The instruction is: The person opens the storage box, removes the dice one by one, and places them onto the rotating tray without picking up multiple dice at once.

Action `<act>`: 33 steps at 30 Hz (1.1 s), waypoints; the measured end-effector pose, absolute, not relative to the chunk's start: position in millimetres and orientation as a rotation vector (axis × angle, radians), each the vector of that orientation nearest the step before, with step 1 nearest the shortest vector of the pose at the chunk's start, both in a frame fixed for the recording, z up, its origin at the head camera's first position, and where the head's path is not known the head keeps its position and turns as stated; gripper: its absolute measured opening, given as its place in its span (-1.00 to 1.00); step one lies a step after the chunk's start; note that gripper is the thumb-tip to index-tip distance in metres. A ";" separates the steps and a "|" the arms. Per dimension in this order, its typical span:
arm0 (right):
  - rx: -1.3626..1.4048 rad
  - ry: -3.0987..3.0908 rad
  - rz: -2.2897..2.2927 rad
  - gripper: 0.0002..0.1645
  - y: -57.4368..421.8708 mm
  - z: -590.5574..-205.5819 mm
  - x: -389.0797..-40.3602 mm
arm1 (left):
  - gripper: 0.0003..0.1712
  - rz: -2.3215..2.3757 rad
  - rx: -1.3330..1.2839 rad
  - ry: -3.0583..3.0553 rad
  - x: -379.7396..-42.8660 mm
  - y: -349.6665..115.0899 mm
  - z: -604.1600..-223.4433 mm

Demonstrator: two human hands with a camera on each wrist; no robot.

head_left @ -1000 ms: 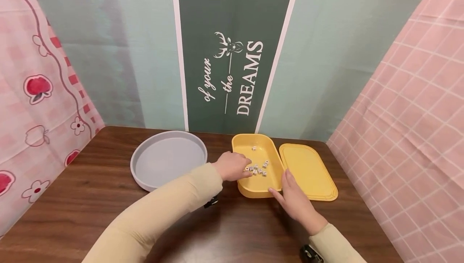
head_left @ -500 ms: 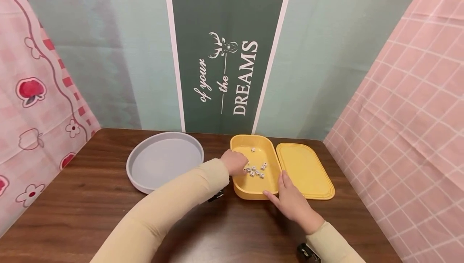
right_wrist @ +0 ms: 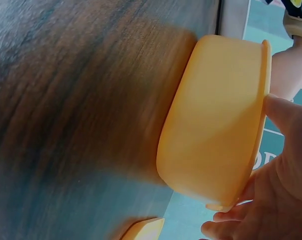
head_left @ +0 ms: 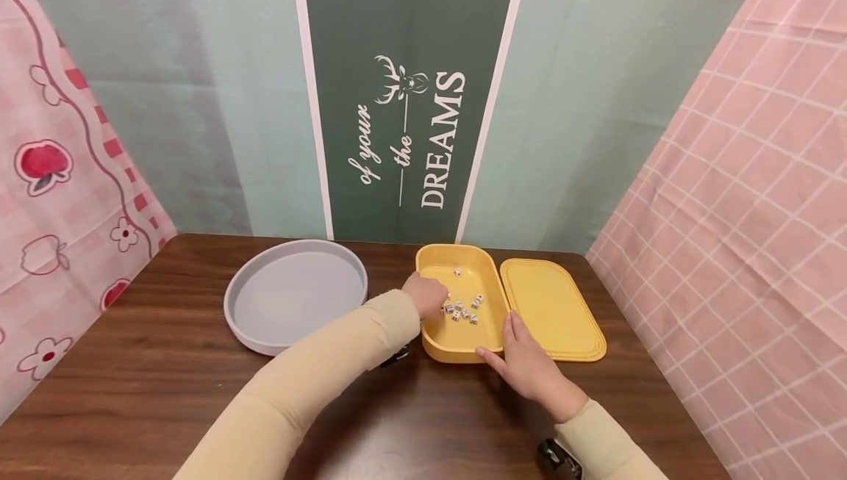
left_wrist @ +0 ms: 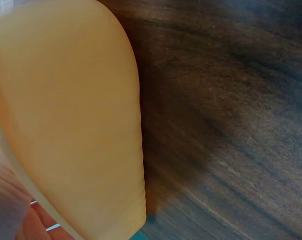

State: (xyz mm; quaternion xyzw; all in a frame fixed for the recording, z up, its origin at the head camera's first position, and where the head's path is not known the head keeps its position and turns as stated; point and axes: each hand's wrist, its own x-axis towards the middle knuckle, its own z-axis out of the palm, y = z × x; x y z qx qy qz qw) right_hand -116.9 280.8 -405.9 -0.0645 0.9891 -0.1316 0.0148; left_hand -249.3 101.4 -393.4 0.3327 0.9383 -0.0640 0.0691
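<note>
A deep yellow box (head_left: 456, 355) stands on the table in the head view. On its floor lie several small white dice (head_left: 465, 313), with one die (head_left: 458, 271) apart near the back. Over the left rim reaches my left hand (head_left: 426, 294), its fingertips down beside the cluster and hidden from the head camera. The box wall (left_wrist: 71, 125) covers most of that hand in the left wrist view. My right hand (head_left: 532, 370) holds the front right corner. Its thumb is on the front rim and its fingers lie along the right side, also seen at the wall (right_wrist: 211, 120).
A round grey tray (head_left: 233, 327) sits to the left, partly behind the left sleeve. Flat on the table right of the box lies a yellow lid (head_left: 556, 311). Behind the wooden table (head_left: 404, 421) hangs a green printed cloth; pink cloths flank it.
My left hand has lowered its fingers deeper beside the dice; thumb and index finger showed earlier. The right hand stays on the box corner. The head view has shifted slightly.
</note>
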 end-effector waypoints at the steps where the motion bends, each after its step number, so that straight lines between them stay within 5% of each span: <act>1: -0.197 3.076 -0.407 0.12 280.3 -405.3 -116.9 | -0.75 -0.199 0.997 2.825 -248.7 101.7 -392.1; 20: -0.062 3.035 -0.504 0.17 277.7 -401.6 -120.4 | -0.90 -0.192 0.942 2.869 -256.5 114.2 -409.9; 33: 0.045 3.016 -0.381 0.26 273.5 -404.2 -127.6 | -0.82 -0.213 0.950 2.907 -255.9 115.8 -413.8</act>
